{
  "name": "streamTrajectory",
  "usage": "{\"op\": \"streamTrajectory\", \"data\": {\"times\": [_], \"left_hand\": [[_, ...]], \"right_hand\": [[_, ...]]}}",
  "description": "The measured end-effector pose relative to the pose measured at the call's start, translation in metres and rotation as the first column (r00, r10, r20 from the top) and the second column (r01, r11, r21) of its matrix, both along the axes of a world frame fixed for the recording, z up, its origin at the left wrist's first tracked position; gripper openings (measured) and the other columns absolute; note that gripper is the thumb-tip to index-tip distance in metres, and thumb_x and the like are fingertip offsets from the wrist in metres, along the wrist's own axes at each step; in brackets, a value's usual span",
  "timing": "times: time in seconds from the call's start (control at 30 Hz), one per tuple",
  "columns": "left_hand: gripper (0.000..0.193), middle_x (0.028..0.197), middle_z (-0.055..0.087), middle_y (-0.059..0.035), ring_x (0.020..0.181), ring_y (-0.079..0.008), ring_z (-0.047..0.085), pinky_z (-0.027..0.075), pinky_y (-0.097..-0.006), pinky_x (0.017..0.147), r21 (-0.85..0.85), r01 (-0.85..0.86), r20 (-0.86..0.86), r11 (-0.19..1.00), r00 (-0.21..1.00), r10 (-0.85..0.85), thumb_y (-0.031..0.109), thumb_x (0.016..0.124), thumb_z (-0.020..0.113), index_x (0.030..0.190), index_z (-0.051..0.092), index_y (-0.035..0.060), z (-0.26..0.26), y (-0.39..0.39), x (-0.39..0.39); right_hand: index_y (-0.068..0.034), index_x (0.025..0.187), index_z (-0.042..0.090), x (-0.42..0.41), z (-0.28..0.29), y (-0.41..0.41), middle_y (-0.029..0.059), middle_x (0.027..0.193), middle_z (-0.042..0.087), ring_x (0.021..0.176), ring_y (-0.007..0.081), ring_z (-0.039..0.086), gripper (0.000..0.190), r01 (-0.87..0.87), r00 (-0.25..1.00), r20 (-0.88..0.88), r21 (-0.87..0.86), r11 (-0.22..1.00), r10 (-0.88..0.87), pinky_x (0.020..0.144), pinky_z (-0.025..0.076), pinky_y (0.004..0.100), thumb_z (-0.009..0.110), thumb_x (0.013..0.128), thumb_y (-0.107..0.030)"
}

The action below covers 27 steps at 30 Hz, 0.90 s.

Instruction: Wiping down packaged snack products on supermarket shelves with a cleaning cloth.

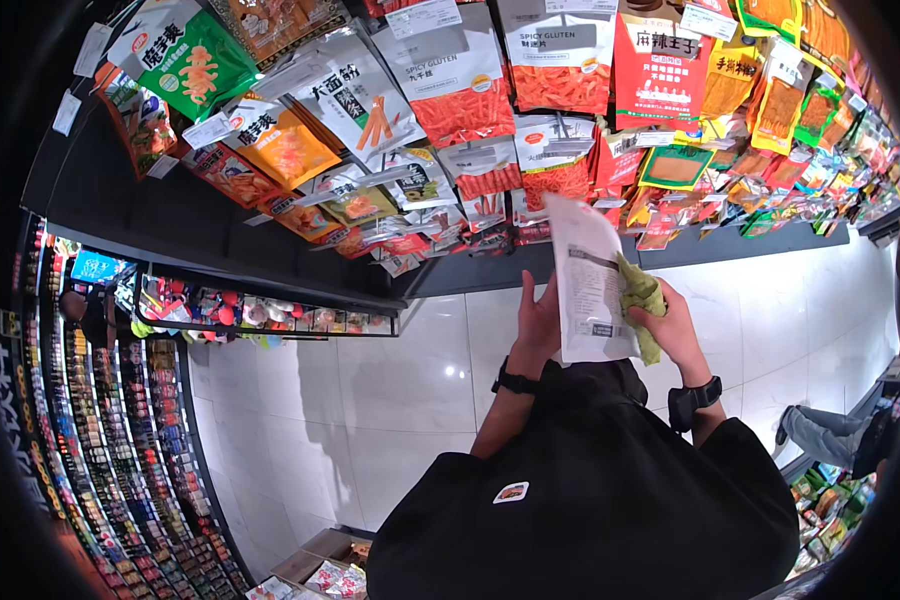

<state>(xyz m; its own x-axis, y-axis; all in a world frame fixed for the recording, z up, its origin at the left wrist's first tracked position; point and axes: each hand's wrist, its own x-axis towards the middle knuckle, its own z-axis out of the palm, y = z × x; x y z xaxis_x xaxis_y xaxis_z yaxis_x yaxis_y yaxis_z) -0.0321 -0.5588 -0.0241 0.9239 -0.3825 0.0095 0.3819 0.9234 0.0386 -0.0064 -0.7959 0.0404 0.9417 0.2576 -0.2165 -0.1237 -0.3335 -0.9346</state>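
A white snack packet (591, 289) is held upright in front of my chest, its printed back facing me. My left hand (538, 321) grips it from the left, with the thumb raised and the other fingers hidden behind the packet. A crumpled green cloth (643, 300) is bunched in my right hand (673, 324), lying against the packet's right edge. Just beyond the packet's top hang rows of spicy gluten snack bags, among them a white and red bag (450, 82) and a red bag (658, 71).
A black display rack (217, 247) with bags on hooks and price tags spans the front. Bottle shelves (112, 450) line the far left. A person's legs (821, 435) show at right. An open cardboard box (315, 555) sits behind me on the white tiled floor (390, 405).
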Motion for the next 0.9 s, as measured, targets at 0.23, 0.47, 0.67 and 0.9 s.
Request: {"op": "streamTrajectory", "data": {"times": [0.23,0.47,0.67,0.9], "left_hand": [[0.067,0.157,0.037,-0.0146,0.143,-0.0314,0.039,0.037,-0.0483,0.116,0.493,-0.205,0.255,0.846,0.963,0.085,0.050,0.106,0.037,0.157,0.028,0.0080,-0.071,-0.028,-0.005],[0.065,0.158,0.036,-0.0145,0.144,-0.0313,0.038,0.036,-0.0486,0.117,0.151,-0.105,0.073,0.983,0.993,0.094,0.049,0.107,0.035,0.158,0.026,0.0084,-0.080,-0.036,-0.012],[0.065,0.158,0.036,-0.0146,0.144,-0.0313,0.038,0.036,-0.0484,0.117,0.112,-0.124,0.052,0.986,0.992,0.119,0.048,0.108,0.034,0.157,0.026,0.0082,-0.089,-0.041,-0.016],[0.064,0.157,0.037,-0.0147,0.143,-0.0312,0.039,0.036,-0.0483,0.117,0.076,-0.129,0.039,0.989,0.991,0.126,0.048,0.108,0.034,0.157,0.027,0.0079,-0.090,-0.045,-0.017]], "right_hand": [[-0.002,0.130,0.059,-0.008,0.016,0.017,0.0150,0.118,0.065,0.108,0.0232,0.063,0.048,-0.031,0.975,0.218,-0.053,0.998,0.041,0.097,0.048,0.0327,0.072,0.084,-0.001],[-0.007,0.140,0.055,0.023,0.037,0.029,0.0240,0.140,0.051,0.129,0.0420,0.051,0.049,0.150,0.773,0.622,-0.376,0.914,0.129,0.105,0.043,0.0420,0.060,0.092,-0.004],[-0.022,0.139,0.060,-0.018,0.016,0.075,0.0123,0.152,0.047,0.135,0.0377,0.047,0.052,-0.232,0.539,0.561,-0.619,0.751,0.629,0.114,0.039,0.0480,0.066,0.088,-0.015],[-0.021,0.139,0.060,0.038,0.022,0.065,0.0085,0.150,0.049,0.131,0.0330,0.050,0.042,-0.085,0.677,0.512,-0.659,0.747,0.529,0.111,0.038,0.0500,0.058,0.097,-0.027]]}}
